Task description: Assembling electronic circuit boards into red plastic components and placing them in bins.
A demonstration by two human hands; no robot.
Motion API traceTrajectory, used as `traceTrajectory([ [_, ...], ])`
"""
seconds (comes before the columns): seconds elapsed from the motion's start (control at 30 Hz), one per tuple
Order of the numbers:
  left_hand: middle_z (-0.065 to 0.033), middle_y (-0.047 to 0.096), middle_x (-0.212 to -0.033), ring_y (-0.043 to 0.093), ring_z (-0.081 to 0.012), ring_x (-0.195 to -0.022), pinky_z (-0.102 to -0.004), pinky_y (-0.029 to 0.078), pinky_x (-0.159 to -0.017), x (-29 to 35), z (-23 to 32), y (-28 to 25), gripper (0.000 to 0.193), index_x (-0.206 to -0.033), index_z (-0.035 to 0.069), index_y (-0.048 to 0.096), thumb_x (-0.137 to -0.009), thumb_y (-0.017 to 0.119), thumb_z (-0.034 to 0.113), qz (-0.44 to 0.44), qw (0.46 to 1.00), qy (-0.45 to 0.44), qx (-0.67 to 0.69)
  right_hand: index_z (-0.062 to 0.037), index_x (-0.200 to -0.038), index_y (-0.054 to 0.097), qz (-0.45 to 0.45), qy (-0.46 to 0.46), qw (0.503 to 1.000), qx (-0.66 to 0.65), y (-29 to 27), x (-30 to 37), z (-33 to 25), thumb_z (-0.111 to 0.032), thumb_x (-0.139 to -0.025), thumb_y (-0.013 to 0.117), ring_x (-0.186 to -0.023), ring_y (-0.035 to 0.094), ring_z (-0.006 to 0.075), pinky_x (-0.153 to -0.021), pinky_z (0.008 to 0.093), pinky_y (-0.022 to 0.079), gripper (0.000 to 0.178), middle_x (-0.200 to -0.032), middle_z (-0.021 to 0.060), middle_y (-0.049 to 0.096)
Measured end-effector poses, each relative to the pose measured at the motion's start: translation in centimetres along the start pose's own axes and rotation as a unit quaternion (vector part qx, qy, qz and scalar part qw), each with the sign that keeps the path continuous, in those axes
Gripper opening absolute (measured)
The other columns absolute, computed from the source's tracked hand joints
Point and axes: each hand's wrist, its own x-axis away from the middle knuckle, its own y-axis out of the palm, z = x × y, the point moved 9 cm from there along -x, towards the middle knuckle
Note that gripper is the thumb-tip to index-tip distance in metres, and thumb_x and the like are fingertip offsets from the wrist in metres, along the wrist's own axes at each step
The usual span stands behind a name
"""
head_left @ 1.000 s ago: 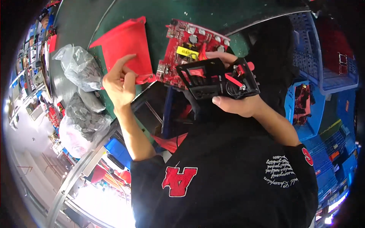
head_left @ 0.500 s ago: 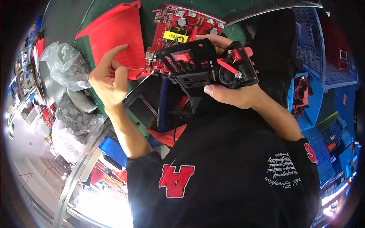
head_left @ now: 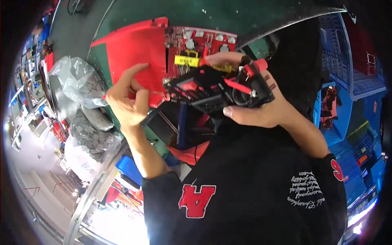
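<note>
Panel (head_left: 204, 87), black, one piece: located near the middle, over the near edge of the table (head_left: 265, 12), held in the right hand (head_left: 253, 90). Long axis roughly 9 to 3 o'clock; slotted end toward 9, wired end toward 3. Tilted, its face partly turned to the viewer. Red post (head_left: 260, 64) at the wired end, pointing about 2 o'clock.

Appearance: openwork frame, dark, with red showing in the slotted part; blurred there. Wired end bears black wire, a red strip (head_left: 238, 85) and a bright metal terminal (head_left: 253, 94).

Right hand: thumb along the near edge, fingers around the far edge, pinching the panel between them.

Left hand (head_left: 130, 98): at 9 o'clock from the panel, index finger extended toward 1, thumb apart from it, other fingers curled; contact with the red sheet (head_left: 136, 51) beyond cannot be told.

Circuit board (head_left: 200, 38), red: at 12 o'clock from the panel, yellow label (head_left: 187, 61) on it.

Clear bag (head_left: 79, 81): at 9 o'clock, beyond the left hand.
</note>
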Motion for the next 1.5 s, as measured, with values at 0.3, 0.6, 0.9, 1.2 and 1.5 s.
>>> traceTrajectory([
  [0.3, -0.0012, 0.050, -0.051, 0.047, -0.0051, -0.047, -0.0195, 0.037, -0.048, -0.1, -0.1, 0.4, 0.049, -0.105, -0.002, 0.070, -0.061, 0.049, 0.001, -0.022, 0.999, -0.002, 0.024, 0.0002, -0.134, 0.046, -0.009, -0.033, 0.997, 0.065, -0.4, -0.7, -0.6, -0.009, -0.066, 0.072, -0.113, 0.057, 0.0206, -0.101, 0.0358, 0.042, 0.073, -0.122, 0.0143, 0.059],
  [0.6, -0.0016, 0.051, -0.050, 0.048, -0.0059, -0.046, -0.0194, 0.035, -0.047, -0.2, 0.0, 0.3, 0.051, -0.105, -0.003, 0.069, -0.059, 0.049, 0.003, -0.019, 0.999, 0.022, 0.014, 0.0036, -0.134, 0.045, -0.045, 0.052, 0.997, 0.029, -0.2, -0.9, 0.2, -0.007, -0.069, 0.071, -0.123, 0.051, 0.0231, -0.106, 0.0368, 0.036, 0.071, -0.128, 0.0143, 0.054],
  [0.9, -0.0014, 0.049, -0.049, 0.044, -0.0056, -0.045, -0.0200, 0.033, -0.047, -0.1, 0.1, 0.6, 0.051, -0.105, -0.002, 0.070, -0.059, 0.050, 0.004, -0.029, 0.999, 0.014, 0.004, -0.0028, -0.131, 0.049, -0.005, -0.004, 0.999, 0.053, -0.2, -1.0, -0.1, -0.012, -0.064, 0.072, -0.104, 0.061, 0.0217, -0.084, 0.0328, 0.051, 0.071, -0.121, 0.0132, 0.059],
  [1.2, -0.0129, 0.064, -0.095, 0.059, -0.0308, -0.101, -0.0440, 0.039, -0.098, 0.2, 2.2, -1.0, 0.059, -0.118, 0.001, 0.062, -0.067, 0.058, 0.029, 0.140, 0.957, 0.158, -0.199, -0.0063, -0.128, 0.048, 0.114, 0.130, 0.984, -0.045, 2.9, -3.1, -0.2, -0.009, -0.068, 0.075, -0.088, 0.062, 0.0246, -0.073, 0.0344, 0.051, 0.066, -0.109, 0.0137, 0.060],
  [1.5, -0.0353, 0.016, -0.147, 0.015, -0.0486, -0.141, -0.0549, 0.019, -0.112, 4.4, -3.1, -1.9, 0.084, -0.143, -0.012, 0.014, -0.088, 0.061, 0.031, 0.247, 0.964, -0.064, -0.078, 0.0025, -0.122, 0.053, 0.034, 0.072, 0.876, 0.476, 5.5, -9.9, -1.5, -0.020, -0.073, 0.072, -0.104, 0.063, 0.0332, -0.091, 0.0349, 0.046, 0.057, -0.109, 0.0208, 0.065],
])
